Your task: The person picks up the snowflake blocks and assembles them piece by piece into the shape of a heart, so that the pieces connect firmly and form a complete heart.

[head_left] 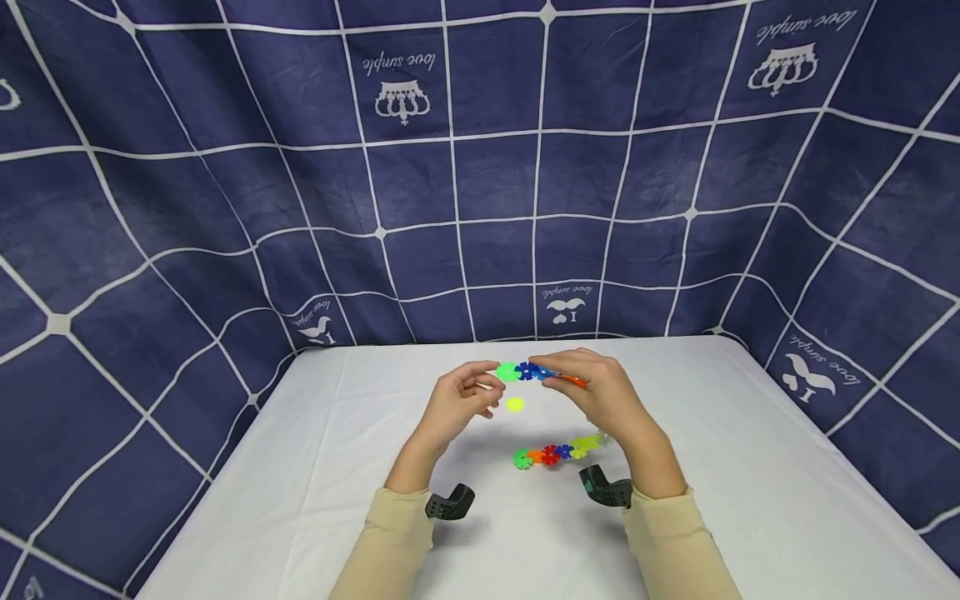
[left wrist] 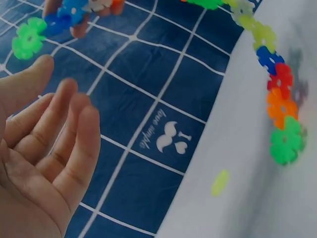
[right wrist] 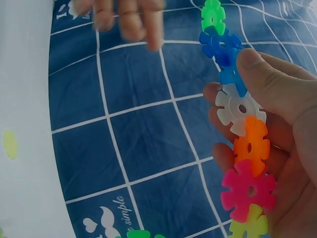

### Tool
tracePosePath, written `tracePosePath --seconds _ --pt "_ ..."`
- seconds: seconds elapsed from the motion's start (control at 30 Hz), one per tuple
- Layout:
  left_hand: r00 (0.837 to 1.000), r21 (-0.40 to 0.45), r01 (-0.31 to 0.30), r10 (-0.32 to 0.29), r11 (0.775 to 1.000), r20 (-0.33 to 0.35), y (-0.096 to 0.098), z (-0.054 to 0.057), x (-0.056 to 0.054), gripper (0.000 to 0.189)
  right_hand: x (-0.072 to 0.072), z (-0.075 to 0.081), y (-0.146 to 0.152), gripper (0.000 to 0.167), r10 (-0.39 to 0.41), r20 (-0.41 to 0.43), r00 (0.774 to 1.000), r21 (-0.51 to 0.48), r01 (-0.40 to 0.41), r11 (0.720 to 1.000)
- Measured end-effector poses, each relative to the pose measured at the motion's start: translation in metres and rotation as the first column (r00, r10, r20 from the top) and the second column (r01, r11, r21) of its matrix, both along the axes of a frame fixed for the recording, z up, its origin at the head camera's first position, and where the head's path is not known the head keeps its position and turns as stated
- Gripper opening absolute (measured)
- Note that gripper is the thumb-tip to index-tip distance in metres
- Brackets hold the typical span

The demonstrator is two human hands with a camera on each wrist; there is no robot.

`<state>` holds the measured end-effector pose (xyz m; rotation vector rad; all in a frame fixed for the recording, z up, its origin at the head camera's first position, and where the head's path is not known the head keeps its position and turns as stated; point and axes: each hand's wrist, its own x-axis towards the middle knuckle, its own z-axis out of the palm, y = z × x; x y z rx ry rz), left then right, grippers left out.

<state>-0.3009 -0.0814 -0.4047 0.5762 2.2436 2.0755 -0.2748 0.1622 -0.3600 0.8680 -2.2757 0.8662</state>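
Observation:
My right hand [head_left: 603,392] holds up a chain of flower-shaped plastic snowflake discs, pinching it at a light blue disc [right wrist: 229,77]. From its free end the chain runs through a green disc [right wrist: 213,17], a dark blue disc [right wrist: 214,43], then past the thumb to a clear disc [right wrist: 230,110], an orange disc [right wrist: 251,148], a pink disc [right wrist: 237,191] and a yellow disc [right wrist: 242,229]. My left hand [head_left: 459,404] is beside the green end, fingers loosely bent and apart, holding nothing; its thumb is just below that disc in the left wrist view.
Below the hands, a stretch of linked discs [head_left: 551,454] ends in a green disc [left wrist: 287,141] over the white table [head_left: 315,500]. A single yellow disc [head_left: 514,404] lies farther back. A dark blue checked cloth [head_left: 495,175] hangs behind and at both sides.

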Motion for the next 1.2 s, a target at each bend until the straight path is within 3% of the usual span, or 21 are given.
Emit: tracePosePath --seconds 0.17,0.3,0.6,0.77,0.97,1.2 --pt "0.995 -0.122 -0.094 0.092 0.988 -0.025 0.003 -0.016 -0.009 0.038 0.001 0.001 0.002 0.041 -0.011 0.005 1.0 -0.01 0.011 1.0" --pt "0.99 -0.189 -0.136 0.129 0.972 -0.048 0.006 -0.029 -0.015 0.034 0.001 0.001 0.004 0.04 -0.022 0.026 0.999 -0.015 0.022 1.0" --pt "0.996 -0.331 -0.082 0.069 0.94 -0.051 0.015 -0.06 -0.029 0.049 0.002 -0.002 0.007 0.038 -0.045 0.044 0.998 -0.019 0.046 0.999" --pt "0.996 -0.372 -0.091 0.077 0.924 -0.051 0.021 -0.073 -0.041 0.053 0.001 -0.001 0.007 0.037 -0.032 0.023 0.999 -0.032 0.033 0.999" --pt "0.994 -0.405 -0.104 0.111 0.909 -0.005 0.028 -0.081 -0.054 0.053 0.001 -0.002 0.007 0.038 -0.027 0.026 0.999 -0.032 0.028 0.999" --pt "0.991 -0.438 -0.12 0.135 0.891 0.003 0.032 -0.083 -0.062 0.049 0.0 0.0 0.006 0.037 -0.032 0.019 0.999 -0.022 0.033 0.999"
